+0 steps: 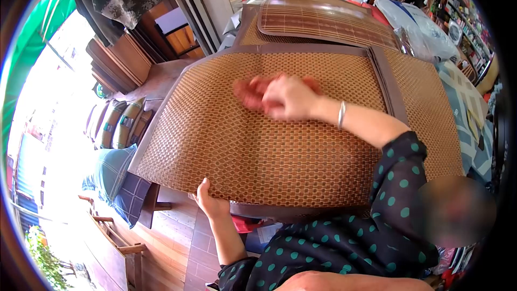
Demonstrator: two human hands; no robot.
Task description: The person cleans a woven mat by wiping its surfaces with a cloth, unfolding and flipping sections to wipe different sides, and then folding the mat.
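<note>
A large brown woven mat (301, 156) with a darker border is spread in front of me, a fold or crease running down it. My right hand (291, 97), slightly smeared by motion, is closed on a crumpled red cloth (249, 92) that lies against the mat's upper middle. At the near left edge, my left hand (211, 203) grips the mat's border, thumb on top and the other fingers hidden beneath.
Behind lies another slatted mat (328, 21). More woven matting (425, 108) extends to the right, beside plastic-wrapped goods (425, 27). Rolled bundles (121, 121) and a blue checked cloth (116, 175) are at left. A wooden bench (107, 248) stands lower left.
</note>
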